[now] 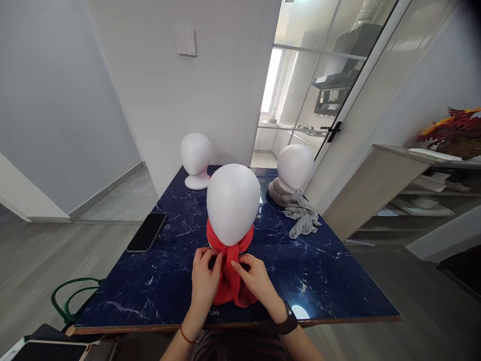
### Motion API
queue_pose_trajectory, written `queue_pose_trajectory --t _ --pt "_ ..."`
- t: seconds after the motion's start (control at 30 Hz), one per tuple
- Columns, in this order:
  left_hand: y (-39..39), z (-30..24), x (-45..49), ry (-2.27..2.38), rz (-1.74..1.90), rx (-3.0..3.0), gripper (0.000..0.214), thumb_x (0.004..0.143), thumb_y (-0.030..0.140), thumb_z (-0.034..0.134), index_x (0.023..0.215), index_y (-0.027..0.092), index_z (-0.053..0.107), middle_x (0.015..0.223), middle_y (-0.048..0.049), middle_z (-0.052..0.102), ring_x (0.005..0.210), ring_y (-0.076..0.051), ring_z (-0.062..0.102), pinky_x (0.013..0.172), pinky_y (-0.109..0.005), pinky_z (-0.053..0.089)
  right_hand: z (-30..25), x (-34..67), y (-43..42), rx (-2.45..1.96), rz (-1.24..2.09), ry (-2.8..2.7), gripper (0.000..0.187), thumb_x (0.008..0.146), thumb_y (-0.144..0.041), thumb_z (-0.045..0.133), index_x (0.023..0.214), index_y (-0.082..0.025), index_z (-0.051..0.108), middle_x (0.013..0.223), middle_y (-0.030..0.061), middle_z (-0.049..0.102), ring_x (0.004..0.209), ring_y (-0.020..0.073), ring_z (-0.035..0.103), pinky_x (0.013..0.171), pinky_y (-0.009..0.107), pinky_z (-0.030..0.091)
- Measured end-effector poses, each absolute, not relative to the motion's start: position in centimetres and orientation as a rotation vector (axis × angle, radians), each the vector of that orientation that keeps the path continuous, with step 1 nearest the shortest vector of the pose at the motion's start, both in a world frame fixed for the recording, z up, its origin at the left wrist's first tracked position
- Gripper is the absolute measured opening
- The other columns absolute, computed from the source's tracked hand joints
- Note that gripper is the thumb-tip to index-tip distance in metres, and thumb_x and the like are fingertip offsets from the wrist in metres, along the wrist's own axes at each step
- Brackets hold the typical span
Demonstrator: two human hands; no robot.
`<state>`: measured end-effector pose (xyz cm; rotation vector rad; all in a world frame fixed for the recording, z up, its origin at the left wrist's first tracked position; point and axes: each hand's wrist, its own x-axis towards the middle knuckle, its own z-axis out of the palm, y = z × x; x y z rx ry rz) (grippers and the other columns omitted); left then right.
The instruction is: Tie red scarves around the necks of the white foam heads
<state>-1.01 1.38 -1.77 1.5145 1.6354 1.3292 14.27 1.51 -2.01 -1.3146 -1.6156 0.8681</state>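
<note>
Far left on the blue table point(180, 296) there's a phone point(146, 232) lying flat, then a back foam head point(196, 154) standing near the wall. Left hand point(206, 276) has its fingertips pinched on the red scarf point(235, 281), which is wrapped round the neck of the front foam head point(233, 203), ends hanging down onto the table. Right hand point(255, 277) is pinching the scarf's other side. Over right, a gray scarf point(300, 213) sits around another foam head point(295, 168).

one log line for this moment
left hand: on red scarf; right hand: on red scarf; red scarf: wrapped beneath front white head; phone: on table
</note>
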Motion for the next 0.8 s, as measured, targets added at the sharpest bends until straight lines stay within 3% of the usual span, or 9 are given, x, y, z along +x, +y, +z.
queue_pose_trajectory --t 0.13,0.53,0.7,0.8 --pt "1.8 -0.9 -0.2 1.548 1.265 1.571 0.03 0.082 0.045 0.054 0.077 0.02 0.069 0.079 -0.0055 0.06 0.072 -0.019 0.057 0.068 -0.032 0.045 -1.1 14.3 1.4 -1.377 0.92 -1.427 0.034 0.08 -0.049 0.061 0.074 -0.016 0.068 0.07 0.0032 0.067 0.064 0.0158 0.058 0.062 0.024 0.043" --pt "3.1 -2.9 0.2 1.4 1.495 1.126 0.032 0.077 0.047 0.059 0.073 0.016 0.063 0.072 -0.0024 0.06 0.067 -0.014 0.054 0.066 -0.027 0.043 -2.2 14.6 2.7 -1.378 0.776 -1.256 0.04 0.084 -0.05 0.051 0.072 -0.014 0.066 0.068 0.0036 0.064 0.062 0.0147 0.053 0.06 0.024 0.04" --pt "3.1 -3.6 -0.4 1.418 1.371 1.152 0.035 0.073 0.05 0.062 0.073 0.015 0.065 0.076 -0.0049 0.062 0.073 -0.017 0.056 0.071 -0.029 0.044 -2.9 14.2 2.4 -1.379 0.879 -1.253 0.044 0.082 -0.054 0.051 0.073 -0.014 0.065 0.069 0.0053 0.066 0.063 0.0165 0.057 0.058 0.025 0.042" --pt "2.7 -3.2 -0.7 1.444 1.282 1.244 0.036 0.073 0.051 0.062 0.068 0.015 0.068 0.08 -0.007 0.062 0.081 -0.02 0.057 0.079 -0.032 0.044 -2.4 13.8 1.4 -1.312 1.029 -1.207 0.041 0.078 -0.053 0.058 0.084 -0.014 0.065 0.08 0.0082 0.07 0.072 0.0201 0.062 0.064 0.028 0.048"
